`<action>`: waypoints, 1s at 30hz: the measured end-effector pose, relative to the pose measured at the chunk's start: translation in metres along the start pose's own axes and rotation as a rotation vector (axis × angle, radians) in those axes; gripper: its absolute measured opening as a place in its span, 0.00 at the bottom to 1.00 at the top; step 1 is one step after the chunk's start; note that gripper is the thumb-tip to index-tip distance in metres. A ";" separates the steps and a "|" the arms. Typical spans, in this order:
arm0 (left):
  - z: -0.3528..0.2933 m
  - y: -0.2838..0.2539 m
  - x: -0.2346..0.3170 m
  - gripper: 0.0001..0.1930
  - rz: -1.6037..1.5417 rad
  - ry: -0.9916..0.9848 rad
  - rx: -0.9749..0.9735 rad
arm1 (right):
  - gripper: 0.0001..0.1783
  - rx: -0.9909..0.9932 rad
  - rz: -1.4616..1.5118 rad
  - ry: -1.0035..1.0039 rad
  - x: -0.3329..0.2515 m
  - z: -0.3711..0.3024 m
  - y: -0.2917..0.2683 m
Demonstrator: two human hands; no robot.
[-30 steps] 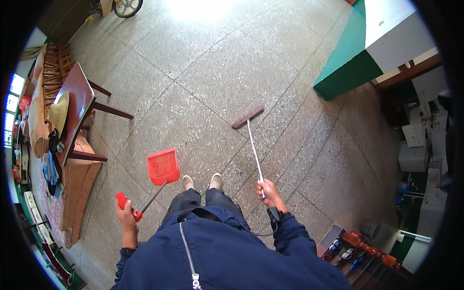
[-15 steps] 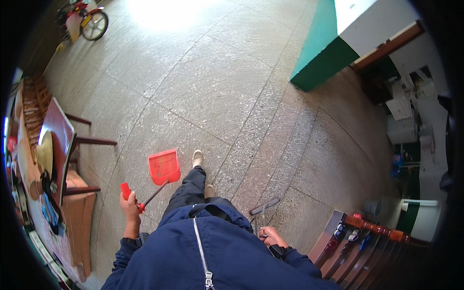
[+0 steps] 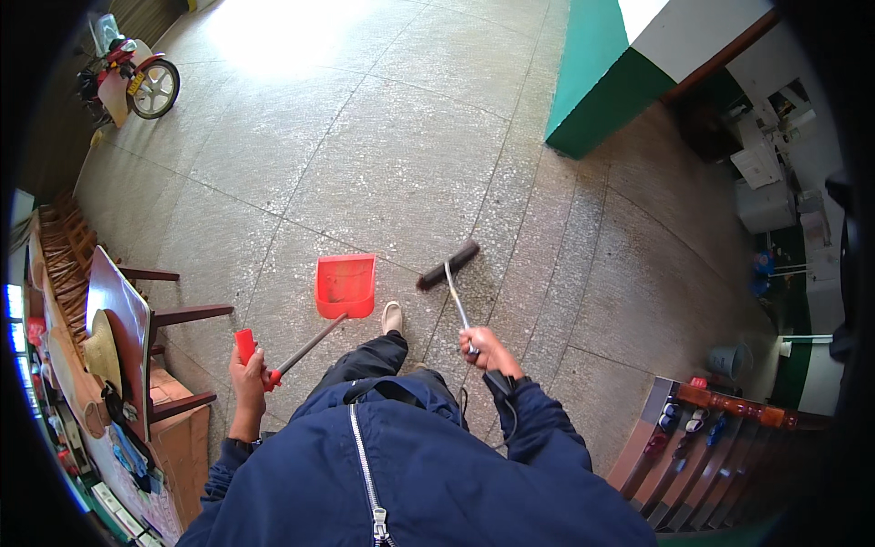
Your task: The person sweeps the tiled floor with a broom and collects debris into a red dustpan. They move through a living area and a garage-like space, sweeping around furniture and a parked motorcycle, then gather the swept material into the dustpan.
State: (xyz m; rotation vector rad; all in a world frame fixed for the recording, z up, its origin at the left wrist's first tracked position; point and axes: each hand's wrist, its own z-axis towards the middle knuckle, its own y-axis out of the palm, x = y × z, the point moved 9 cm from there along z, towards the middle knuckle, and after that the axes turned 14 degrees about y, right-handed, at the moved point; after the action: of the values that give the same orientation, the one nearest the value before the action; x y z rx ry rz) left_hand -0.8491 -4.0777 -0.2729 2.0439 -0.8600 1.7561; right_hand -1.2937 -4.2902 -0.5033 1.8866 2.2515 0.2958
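My left hand (image 3: 246, 374) is closed round the red grip of a long-handled dustpan. The red pan (image 3: 346, 284) lies ahead of me on the speckled floor, its open edge facing away; a few dark specks or stains show in it. In front of my body, my right hand (image 3: 489, 353) grips the metal handle of a broom. The dark, narrow broom head (image 3: 447, 266) is at the floor, slanted, to the right of the pan and apart from it. My shoe (image 3: 392, 317) is between and just behind the two.
On the left stand a wooden chair (image 3: 120, 319) with a straw hat (image 3: 103, 356) and a cluttered table. A red motorcycle (image 3: 137, 80) is parked far left. A green-and-white pillar (image 3: 602, 100) rises ahead right. Near right are a slatted wooden bench (image 3: 684, 456) and a grey bucket (image 3: 726, 361).
My right hand has moved forward and left, swinging the broom head from beside me to ahead of me. The dustpan appears slightly farther right and forward in view, still in my left hand.
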 end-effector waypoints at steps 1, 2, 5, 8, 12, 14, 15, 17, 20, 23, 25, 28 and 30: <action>0.003 0.000 0.002 0.10 -0.004 0.005 -0.006 | 0.11 -0.021 -0.014 -0.052 -0.019 -0.001 0.005; 0.005 -0.001 0.004 0.10 0.003 0.011 -0.015 | 0.09 -0.025 0.055 -0.051 -0.031 -0.002 0.007; 0.007 -0.001 0.007 0.09 0.034 0.023 -0.029 | 0.05 -0.027 0.038 -0.138 -0.048 -0.017 0.013; -0.004 -0.003 0.007 0.08 0.092 0.043 -0.046 | 0.05 -0.022 0.025 -0.213 -0.029 -0.040 0.006; -0.029 -0.007 -0.001 0.07 0.042 0.070 -0.037 | 0.05 -0.012 0.042 -0.302 0.039 -0.067 -0.029; -0.045 -0.018 -0.006 0.07 0.046 0.083 -0.018 | 0.05 0.058 0.007 -0.333 0.088 -0.077 -0.062; -0.055 -0.025 -0.009 0.07 0.047 0.090 -0.014 | 0.05 0.139 -0.034 -0.343 0.116 -0.080 -0.083; -0.072 -0.040 -0.014 0.07 0.050 0.099 0.003 | 0.06 0.306 -0.090 -0.350 0.177 -0.084 -0.124; -0.096 -0.060 -0.017 0.07 0.065 0.135 0.014 | 0.06 0.556 -0.145 -0.303 0.281 -0.083 -0.185; -0.113 -0.076 -0.023 0.06 0.055 0.107 0.014 | 0.05 0.791 -0.244 -0.189 0.391 -0.085 -0.234; -0.118 -0.081 -0.026 0.05 0.062 0.091 0.006 | 0.06 0.842 -0.189 0.004 0.454 -0.077 -0.260; -0.123 -0.090 -0.033 0.05 0.102 0.079 -0.030 | 0.09 0.697 -0.237 0.102 0.531 -0.071 -0.267; -0.124 -0.098 -0.037 0.05 0.119 0.081 -0.052 | 0.11 0.599 -0.208 0.176 0.568 -0.067 -0.265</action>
State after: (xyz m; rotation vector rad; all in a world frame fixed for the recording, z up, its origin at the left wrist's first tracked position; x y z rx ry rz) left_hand -0.8878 -3.9197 -0.2697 1.9112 -1.0094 1.8441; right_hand -1.6606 -3.7775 -0.5205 1.8973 2.8653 -0.2912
